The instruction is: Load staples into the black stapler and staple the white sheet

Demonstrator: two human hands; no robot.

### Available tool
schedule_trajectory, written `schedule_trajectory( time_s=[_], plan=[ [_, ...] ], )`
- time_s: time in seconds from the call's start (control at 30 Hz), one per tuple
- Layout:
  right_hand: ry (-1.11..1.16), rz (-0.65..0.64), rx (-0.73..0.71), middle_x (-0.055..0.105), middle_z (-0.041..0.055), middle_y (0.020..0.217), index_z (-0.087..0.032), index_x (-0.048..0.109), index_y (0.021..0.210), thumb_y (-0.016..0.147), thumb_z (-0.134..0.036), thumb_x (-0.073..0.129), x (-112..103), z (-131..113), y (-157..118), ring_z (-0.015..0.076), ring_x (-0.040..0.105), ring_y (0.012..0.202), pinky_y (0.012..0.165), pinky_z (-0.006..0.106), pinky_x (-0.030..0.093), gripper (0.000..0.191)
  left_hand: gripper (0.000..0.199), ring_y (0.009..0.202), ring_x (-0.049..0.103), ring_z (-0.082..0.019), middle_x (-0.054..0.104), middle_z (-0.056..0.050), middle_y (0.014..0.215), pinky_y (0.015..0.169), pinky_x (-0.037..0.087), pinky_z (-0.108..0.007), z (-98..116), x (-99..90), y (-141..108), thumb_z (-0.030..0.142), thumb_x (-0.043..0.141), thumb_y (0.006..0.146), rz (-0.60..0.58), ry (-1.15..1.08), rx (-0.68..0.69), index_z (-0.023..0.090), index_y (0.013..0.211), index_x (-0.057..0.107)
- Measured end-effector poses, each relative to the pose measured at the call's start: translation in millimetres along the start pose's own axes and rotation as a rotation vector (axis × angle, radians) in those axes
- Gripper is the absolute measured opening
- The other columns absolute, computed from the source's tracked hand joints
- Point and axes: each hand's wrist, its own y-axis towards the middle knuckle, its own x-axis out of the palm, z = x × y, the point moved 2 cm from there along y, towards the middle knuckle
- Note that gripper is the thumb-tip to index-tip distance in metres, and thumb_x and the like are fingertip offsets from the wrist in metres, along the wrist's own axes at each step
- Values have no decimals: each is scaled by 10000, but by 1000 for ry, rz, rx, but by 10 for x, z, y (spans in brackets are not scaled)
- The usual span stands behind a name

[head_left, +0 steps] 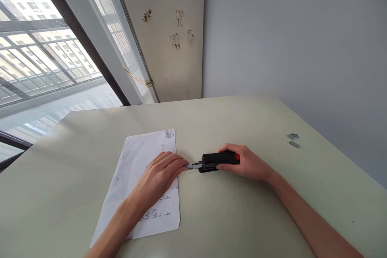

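A black stapler (pixel 217 159) with a red part at its rear lies on the table, its front facing left. My right hand (pixel 242 162) grips its back half, thumb on the near side and fingers on the far side. From the stapler's front end sticks out a metal tray (pixel 196 165). My left hand (pixel 166 169) pinches the outer end of that tray between thumb and fingers. Beneath my left hand and wrist are printed paper sheets (pixel 163 221). Whether staples lie in the tray is too small to tell.
Small grey staple pieces (pixel 294 144) lie at the right of the pale table (pixel 226 113). A grey wall rises behind on the right, and a window with railings is at the left.
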Motion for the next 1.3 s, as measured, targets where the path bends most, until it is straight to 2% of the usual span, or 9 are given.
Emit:
schedule_trajectory(
  time_s=[0.23,0.6,1.3],
  plan=[
    [-5,0,-9,727,4,920,-266,732,1019,847,-493,775,-9,-6,6,184,605,744,630,295,457,288,188,952,675,-203,759,-30,1067,875,537,-379,16,69,14,244,538,1078,0,58,61,242,1161,706],
    [18,-30,30,712,-4,953,-274,718,1036,853,-478,792,-1,21,7,181,572,786,665,295,427,285,138,935,679,-188,771,-19,1024,867,528,-359,0,80,0,192,640,1024,117,22,72,224,1135,715],
    [-12,-32,29,701,-1,946,-279,710,1035,863,-482,775,13,34,6,189,557,788,668,297,402,274,125,907,683,-182,759,-25,1053,833,518,-353,-15,175,-31,245,627,1039,72,4,40,233,1138,701]
  ],
)
